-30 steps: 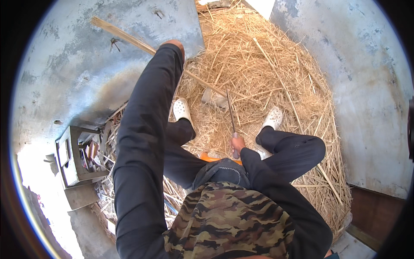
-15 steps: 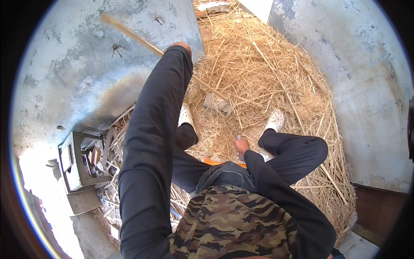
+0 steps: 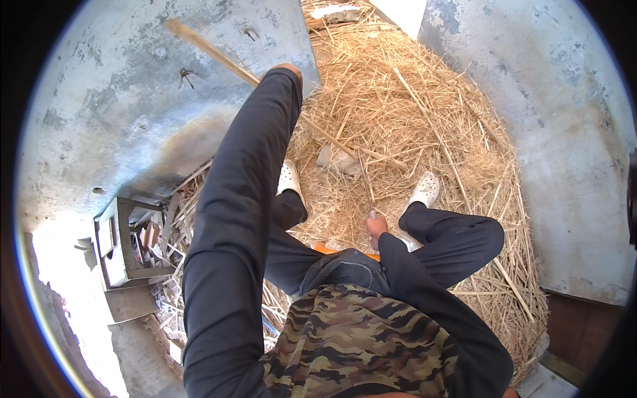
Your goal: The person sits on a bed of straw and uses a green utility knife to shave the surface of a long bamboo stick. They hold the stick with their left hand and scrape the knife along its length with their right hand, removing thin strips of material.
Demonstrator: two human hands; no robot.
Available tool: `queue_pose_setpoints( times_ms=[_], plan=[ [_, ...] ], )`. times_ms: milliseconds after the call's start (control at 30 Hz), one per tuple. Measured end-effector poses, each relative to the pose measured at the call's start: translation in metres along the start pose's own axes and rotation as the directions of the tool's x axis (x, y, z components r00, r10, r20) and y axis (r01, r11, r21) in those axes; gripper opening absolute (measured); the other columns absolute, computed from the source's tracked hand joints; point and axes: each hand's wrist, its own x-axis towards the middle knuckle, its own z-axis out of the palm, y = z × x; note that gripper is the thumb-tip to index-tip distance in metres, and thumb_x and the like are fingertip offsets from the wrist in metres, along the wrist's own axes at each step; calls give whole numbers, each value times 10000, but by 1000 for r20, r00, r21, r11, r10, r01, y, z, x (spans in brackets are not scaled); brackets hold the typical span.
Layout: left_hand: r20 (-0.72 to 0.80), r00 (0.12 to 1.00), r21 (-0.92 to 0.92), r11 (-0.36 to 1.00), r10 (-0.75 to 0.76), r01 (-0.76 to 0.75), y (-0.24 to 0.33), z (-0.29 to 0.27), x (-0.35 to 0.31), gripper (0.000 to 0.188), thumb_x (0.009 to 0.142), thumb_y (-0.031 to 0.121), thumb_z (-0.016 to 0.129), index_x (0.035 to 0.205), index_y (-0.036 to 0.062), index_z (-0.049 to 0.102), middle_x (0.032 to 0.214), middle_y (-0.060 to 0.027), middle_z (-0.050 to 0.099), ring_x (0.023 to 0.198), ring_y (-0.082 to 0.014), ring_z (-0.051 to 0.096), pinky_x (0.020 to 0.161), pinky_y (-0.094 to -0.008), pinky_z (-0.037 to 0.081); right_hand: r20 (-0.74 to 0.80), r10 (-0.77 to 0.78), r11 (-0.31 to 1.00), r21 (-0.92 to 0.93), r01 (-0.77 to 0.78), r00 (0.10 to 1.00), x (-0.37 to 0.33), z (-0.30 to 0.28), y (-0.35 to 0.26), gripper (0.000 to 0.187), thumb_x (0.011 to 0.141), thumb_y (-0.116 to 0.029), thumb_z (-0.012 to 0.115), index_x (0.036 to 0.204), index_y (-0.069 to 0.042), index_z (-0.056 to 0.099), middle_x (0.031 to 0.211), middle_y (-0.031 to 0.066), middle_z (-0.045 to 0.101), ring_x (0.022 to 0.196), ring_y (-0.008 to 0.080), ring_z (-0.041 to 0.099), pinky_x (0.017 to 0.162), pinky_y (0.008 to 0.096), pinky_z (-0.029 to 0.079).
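Observation:
A long pale strip of split bamboo [image 3: 215, 54] slants from the upper left down to the straw in the middle. My left hand [image 3: 290, 69] is raised far forward and closed around the strip; most of its fingers are hidden behind the dark sleeve. Lower down, between my knees, my right hand [image 3: 376, 227] is wrapped around the handle of a thin knife-like tool [image 3: 367, 186], seen nearly edge-on. The tool's far end lies against the lower part of the strip, close to a pale stone block [image 3: 336, 160] on the straw.
Straw and loose bamboo pieces [image 3: 424, 106] cover the ground. Grey-blue walls rise at left [image 3: 99, 99] and right [image 3: 570, 132]. A small open-framed box [image 3: 126, 245] stands at left beside scraps. My feet in white clogs [image 3: 424, 189] are spread apart, and something orange [image 3: 323, 248] shows beneath me.
The whole view has shifted slightly. Both hands keep their holds, and the strip and the tool lie almost as before.

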Motion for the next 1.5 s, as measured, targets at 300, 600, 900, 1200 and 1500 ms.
queue_pose_setpoints(
  times_ms=[300, 600, 900, 1200, 1500],
  plan=[
    [155, 984, 19, 996, -88, 87, 13, -25, -3, 336, 856, 273, 649, 1138, 96, 698, 1149, -136, 672, 1076, -267, 640, 953, -343, 487, 4, -519, 854, 51, 518, 855, -9, 4, -46, 105, 773, -56, 597, 714, -28, 515, 552, 64, 512, 408, 177, 516, 389, 353, 396],
    [4, 997, -90, 993, -75, 75, 5, -17, -13, 351, 831, 233, 711, 1168, 139, 693, 1232, -71, 657, 1158, -263, 616, 956, -427, 472, -48, -301, 925, 228, 304, 952, -18, 2, -52, 116, 772, -45, 603, 717, -43, 501, 533, 57, 505, 353, 174, 489, 347, 340, 391],
    [123, 983, -69, 987, -135, 144, -18, 5, 16, 351, 801, 297, 716, 1097, 108, 724, 1141, -131, 677, 1047, -271, 642, 930, -345, 491, 306, 181, 968, 110, -224, 935, -2, -2, -6, 210, 886, -205, 545, 758, -40, 524, 532, 52, 476, 401, 179, 463, 394, 337, 382],
    [117, 990, -74, 993, -84, 94, -27, 20, 12, 375, 823, 292, 713, 1157, 121, 700, 1212, -126, 650, 1120, -314, 618, 947, -471, 490, -34, -65, 998, 1, 65, 997, -7, 4, -12, 129, 791, -87, 565, 719, 19, 554, 553, 108, 528, 379, 203, 505, 367, 387, 406],
    [179, 978, -70, 990, -107, 121, -27, 19, 4, 319, 812, 238, 664, 1089, 93, 724, 1144, -149, 673, 1045, -310, 639, 919, -370, 504, 71, -131, 991, 41, 128, 989, 5, 15, 5, 115, 801, -79, 573, 730, 10, 551, 558, 94, 535, 384, 191, 502, 362, 366, 387]
  ],
)
